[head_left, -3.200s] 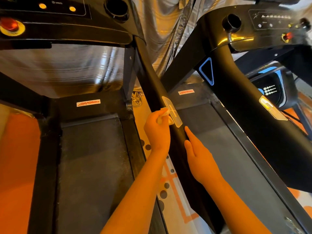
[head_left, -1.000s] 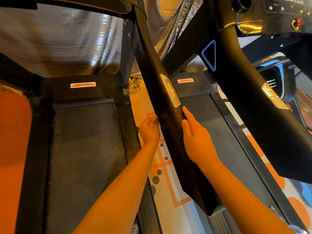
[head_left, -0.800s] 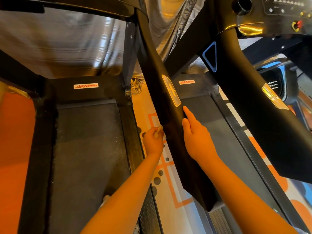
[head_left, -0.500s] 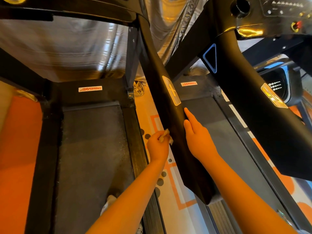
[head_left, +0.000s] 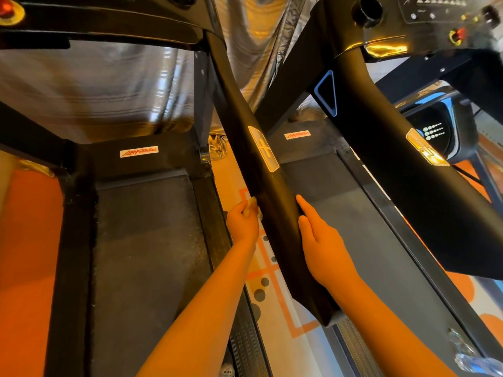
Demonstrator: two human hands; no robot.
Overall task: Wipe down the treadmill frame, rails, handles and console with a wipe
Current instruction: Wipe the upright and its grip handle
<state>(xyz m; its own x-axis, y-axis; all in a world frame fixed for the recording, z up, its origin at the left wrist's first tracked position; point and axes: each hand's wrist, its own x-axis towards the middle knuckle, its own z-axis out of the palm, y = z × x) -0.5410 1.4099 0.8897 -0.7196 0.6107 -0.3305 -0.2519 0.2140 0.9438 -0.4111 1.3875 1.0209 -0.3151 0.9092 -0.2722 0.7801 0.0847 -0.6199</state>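
Two treadmills fill my view, side by side, with a strip of patterned floor (head_left: 275,284) between them. I have both hands on the black handrail (head_left: 275,235) that slants down the middle of the picture, the left rail of the right-hand treadmill.

My left hand (head_left: 243,223) has its fingers curled round a small, pale, wadded wipe (head_left: 251,207) and holds it against the rail's left face, a little below the shiny sensor plate (head_left: 263,148) set into the rail. Only a bit of the wipe shows past the fingers. My right hand (head_left: 324,246) is relaxed, fingers straight and together, lying flat along the rail's right edge and gripping nothing. The two hands sit on opposite sides of the rail, nearly level with each other.

Under the right hand runs the grey belt (head_left: 362,235) of the right treadmill, with a small red-lettered label (head_left: 297,134) on the hood at its far end. The left treadmill's belt (head_left: 147,254) has a like label (head_left: 139,151) on its hood. The console (head_left: 441,14) of the right treadmill is at top right, with a round cup holder (head_left: 367,8) beside it. The second handrail (head_left: 402,186) runs down from there, carrying its own sensor plate (head_left: 426,148). A silvery curtain (head_left: 109,88) hangs behind both machines.
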